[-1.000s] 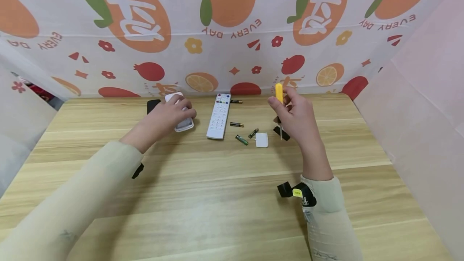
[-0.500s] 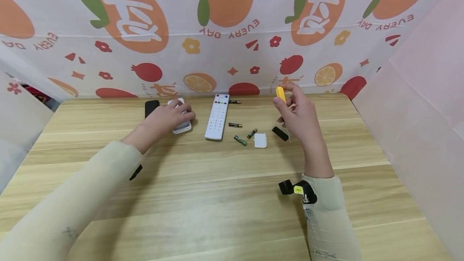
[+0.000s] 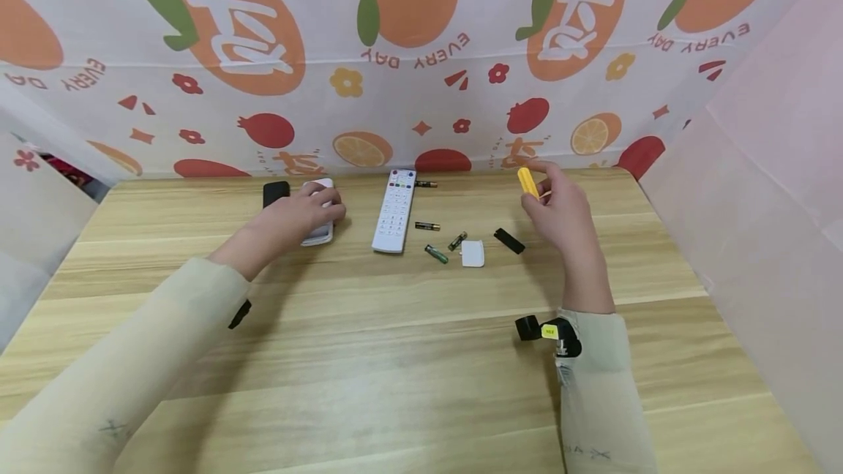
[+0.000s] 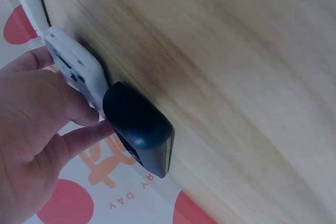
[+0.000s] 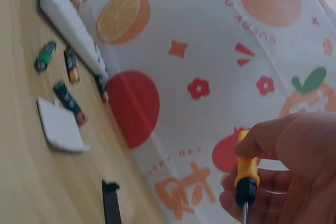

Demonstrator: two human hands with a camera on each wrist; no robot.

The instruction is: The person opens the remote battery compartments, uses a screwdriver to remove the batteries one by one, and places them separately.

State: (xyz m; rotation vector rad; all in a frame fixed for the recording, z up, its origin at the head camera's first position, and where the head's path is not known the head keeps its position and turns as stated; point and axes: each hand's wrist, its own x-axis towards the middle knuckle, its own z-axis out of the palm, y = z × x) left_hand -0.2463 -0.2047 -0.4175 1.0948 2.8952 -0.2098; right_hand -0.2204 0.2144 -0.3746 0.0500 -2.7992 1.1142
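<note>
My left hand (image 3: 293, 222) grips a small white remote control (image 3: 320, 234) at the back left, its fingers spread across the top and hiding much of it. Right beside that remote lies a black rounded handset (image 4: 137, 119), overlapped by the hand in the head view. My right hand (image 3: 568, 214) is raised at the back right, pinching a screwdriver (image 5: 247, 174) by its yellow handle between thumb and fingers. In the right wrist view the metal shaft points down out of frame. Below this hand lies a narrow black battery cover (image 3: 509, 241).
A longer white remote control (image 3: 394, 212) with buttons up lies at the back middle. Several loose batteries (image 3: 436, 254) and a white battery cover (image 3: 472, 254) are spread to its right. A fruit-printed cloth (image 3: 408, 93) hangs along the table's back edge.
My left hand has slid the small white remote leftward, up against the black handset. My right hand has moved right with the screwdriver, its handle now tilting left, uncovering the black battery cover.
</note>
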